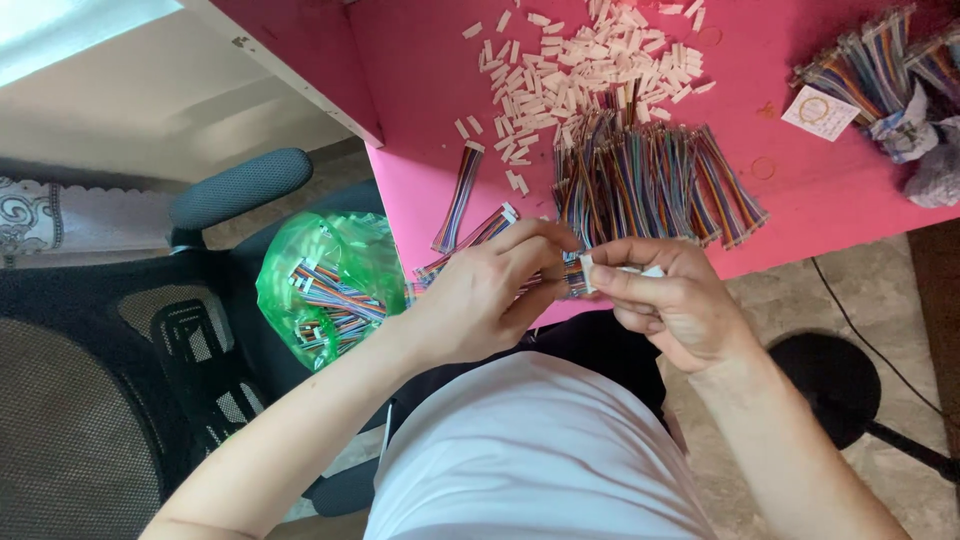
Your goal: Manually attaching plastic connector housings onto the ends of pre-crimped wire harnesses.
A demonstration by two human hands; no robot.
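While the left hand (478, 300) pinches a multicoloured ribbon cable (470, 243), the right hand (672, 298) — fingers curled — grips a small white connector (588, 272) above the pink surface (830, 190).

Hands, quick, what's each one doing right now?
Left hand: closed, pinching a multicoloured wire strip.
Right hand: closed, pinching a small white connector.

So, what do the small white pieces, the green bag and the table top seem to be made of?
White pieces: probably moulded plastic, matt, all one boxy shape. Green bag: thin translucent plastic film, glossy and crinkled, with the cables inside showing through. Table top: smooth, even pink surface, perhaps laminate or painted board; the material beneath cannot be told.
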